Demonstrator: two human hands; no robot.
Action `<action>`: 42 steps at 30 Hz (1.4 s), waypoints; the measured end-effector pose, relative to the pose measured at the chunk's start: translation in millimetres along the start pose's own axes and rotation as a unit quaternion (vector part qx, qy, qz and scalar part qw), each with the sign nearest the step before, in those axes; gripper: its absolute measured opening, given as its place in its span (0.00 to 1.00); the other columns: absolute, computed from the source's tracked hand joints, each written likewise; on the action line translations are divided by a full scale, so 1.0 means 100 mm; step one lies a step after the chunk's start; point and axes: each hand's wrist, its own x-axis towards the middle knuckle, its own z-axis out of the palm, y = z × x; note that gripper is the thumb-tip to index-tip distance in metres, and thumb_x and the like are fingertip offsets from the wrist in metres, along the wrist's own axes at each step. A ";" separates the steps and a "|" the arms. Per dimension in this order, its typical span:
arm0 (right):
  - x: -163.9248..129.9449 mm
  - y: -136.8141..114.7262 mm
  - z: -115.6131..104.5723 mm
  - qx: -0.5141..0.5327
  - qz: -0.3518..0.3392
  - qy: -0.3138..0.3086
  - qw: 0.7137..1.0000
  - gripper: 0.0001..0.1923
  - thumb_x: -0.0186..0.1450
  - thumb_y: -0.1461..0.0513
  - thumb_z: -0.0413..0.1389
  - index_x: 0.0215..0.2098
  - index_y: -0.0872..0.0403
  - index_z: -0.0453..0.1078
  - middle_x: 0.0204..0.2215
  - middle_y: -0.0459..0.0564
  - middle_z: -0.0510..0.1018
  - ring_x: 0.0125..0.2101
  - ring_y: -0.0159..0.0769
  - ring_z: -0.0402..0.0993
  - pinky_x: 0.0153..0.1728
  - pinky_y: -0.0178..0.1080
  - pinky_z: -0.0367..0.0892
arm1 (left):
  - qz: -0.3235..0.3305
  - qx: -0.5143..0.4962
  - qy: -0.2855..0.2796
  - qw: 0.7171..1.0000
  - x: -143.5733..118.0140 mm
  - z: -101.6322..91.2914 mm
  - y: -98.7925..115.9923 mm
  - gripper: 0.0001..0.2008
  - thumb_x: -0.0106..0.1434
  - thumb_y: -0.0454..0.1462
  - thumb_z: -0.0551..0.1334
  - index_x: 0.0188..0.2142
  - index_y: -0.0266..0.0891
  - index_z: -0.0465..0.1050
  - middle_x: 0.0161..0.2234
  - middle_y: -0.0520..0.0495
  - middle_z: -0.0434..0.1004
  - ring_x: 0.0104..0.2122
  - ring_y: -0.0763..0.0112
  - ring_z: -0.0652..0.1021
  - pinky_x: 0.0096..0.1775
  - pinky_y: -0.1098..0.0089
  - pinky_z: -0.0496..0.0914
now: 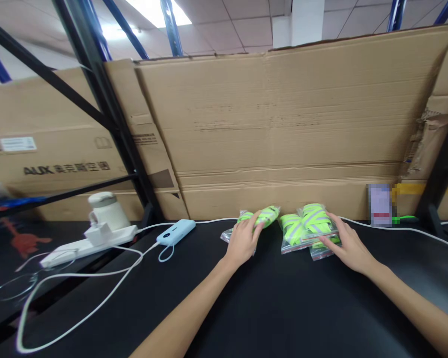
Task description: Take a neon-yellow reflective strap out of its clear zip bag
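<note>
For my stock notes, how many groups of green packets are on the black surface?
2: left packets under the left hand, right packets at the right hand. Some in either group may be hidden.

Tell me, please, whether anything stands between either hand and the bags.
Nothing visible does: the left hand lies over the left pile, and the right hand is at the right pile's right side.

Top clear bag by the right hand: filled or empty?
The top bag is filled: yellow-green striped material shows through its clear plastic.
</note>
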 end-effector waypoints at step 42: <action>-0.15 -0.60 -0.09 0.035 -0.243 0.151 0.958 0.36 0.68 0.59 0.60 0.70 0.46 0.51 0.52 0.55 0.78 0.48 0.51 0.74 0.51 0.56 0.70 | -0.136 -0.333 -0.022 0.933 -0.26 0.28 0.65 0.12 0.62 0.42 0.59 0.41 0.38 0.74 0.33 0.48 0.76 0.27 0.70 0.71 0.27 0.74 0.67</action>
